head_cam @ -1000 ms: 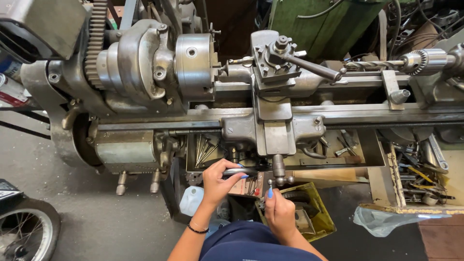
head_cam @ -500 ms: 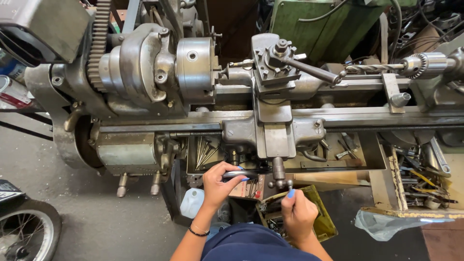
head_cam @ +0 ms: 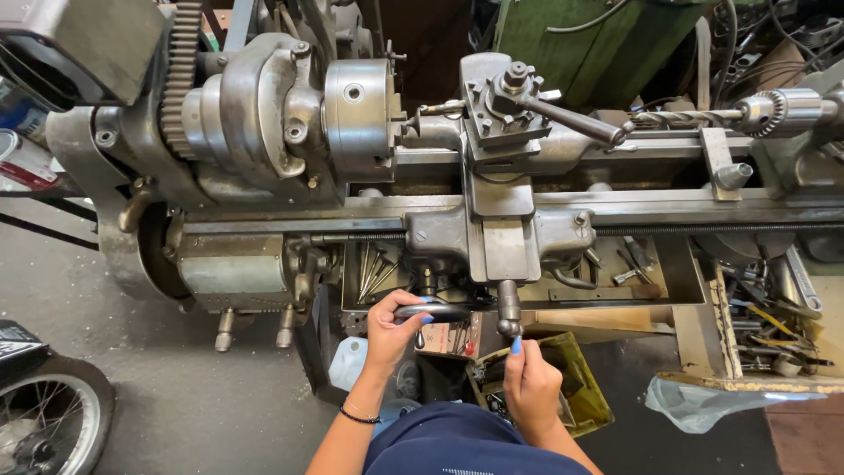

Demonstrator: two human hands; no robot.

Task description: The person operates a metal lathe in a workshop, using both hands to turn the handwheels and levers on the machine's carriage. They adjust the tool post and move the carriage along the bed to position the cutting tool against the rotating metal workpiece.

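The left hand (head_cam: 387,330) is wrapped tight around the dark wheel (head_cam: 435,310) on the front of the big grey lathe (head_cam: 264,132). The wheel lies flat across, its long way running from 9 to 3 o'clock. The right hand (head_cam: 530,387) is curled loosely, holding nothing, with one finger up. The small crank (head_cam: 509,308) hangs just above it, at 12 o'clock. The right hand is nearer the crank; the left hand has the wheel.

A single head-worn camera looks steeply down, close above the lathe (head_cam: 492,202) and workshop floor (head_cam: 176,405).
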